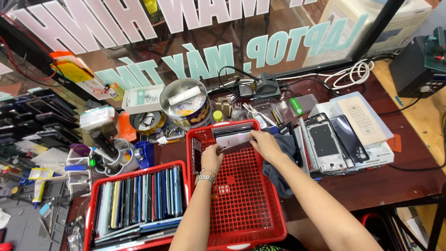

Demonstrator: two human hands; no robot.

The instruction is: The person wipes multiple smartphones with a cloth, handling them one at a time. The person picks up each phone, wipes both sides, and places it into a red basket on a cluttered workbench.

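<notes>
Both my hands reach into a red plastic basket (241, 204) in front of me. My left hand (211, 158), with a metal bracelet on the wrist, grips one end of a flat phone (234, 147). My right hand (265, 143) holds the phone's other end, just in front of a few phones (232, 134) that stand upright against the basket's far wall. The rest of the basket's floor is bare mesh. A dark grey cloth (281, 174) hangs over the basket's right rim under my right forearm.
A second red basket (137, 204) at the left holds several phones on edge. Phone back panels (332, 144) and flat boxes lie to the right. A round tin (183, 107), a tool cup (114, 155), cables (353, 73) and a glass pane stand behind.
</notes>
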